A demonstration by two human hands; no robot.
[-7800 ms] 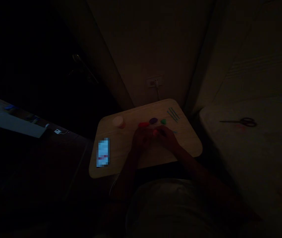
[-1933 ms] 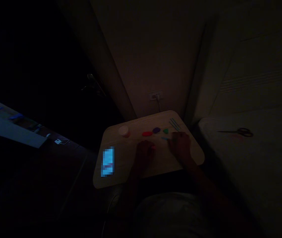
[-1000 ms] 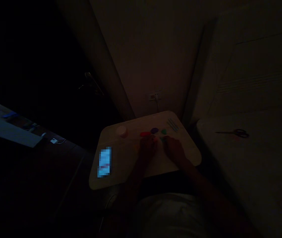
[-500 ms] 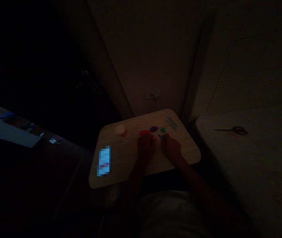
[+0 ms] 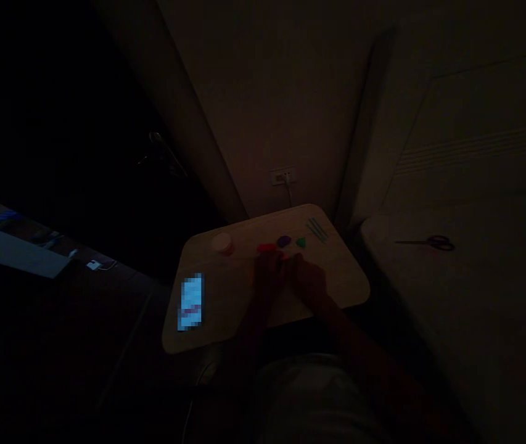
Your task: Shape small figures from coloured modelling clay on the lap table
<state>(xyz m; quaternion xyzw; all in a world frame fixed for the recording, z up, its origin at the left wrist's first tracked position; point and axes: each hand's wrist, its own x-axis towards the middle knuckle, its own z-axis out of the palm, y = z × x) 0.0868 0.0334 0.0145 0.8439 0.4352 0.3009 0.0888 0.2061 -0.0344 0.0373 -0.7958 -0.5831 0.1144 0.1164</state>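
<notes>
The scene is very dark. My left hand (image 5: 269, 276) is closed round a small red-orange lump of modelling clay (image 5: 284, 259), just above the small table (image 5: 226, 308). My right hand (image 5: 308, 277) is closed close beside it, fingertips near the lump. The thin blue-green stick it held shortly before is mostly hidden now. Behind my hands lie a red piece of clay (image 5: 266, 247), a purple piece (image 5: 283, 241) and a green piece (image 5: 300, 242). An orange patch (image 5: 251, 272) shows at the left edge of my left hand.
Several thin green sticks (image 5: 318, 229) lie at the table's far right. A lidded tub (image 5: 222, 243) stands at the far left, a lit phone (image 5: 191, 302) nearer. Scissors (image 5: 433, 242) rest on a pale surface at right. A wall socket (image 5: 283, 177) holds a plugged cable.
My right hand took up the blue-green stick from the right and came left to meet my left hand. The orange patch came into view beside my left hand.
</notes>
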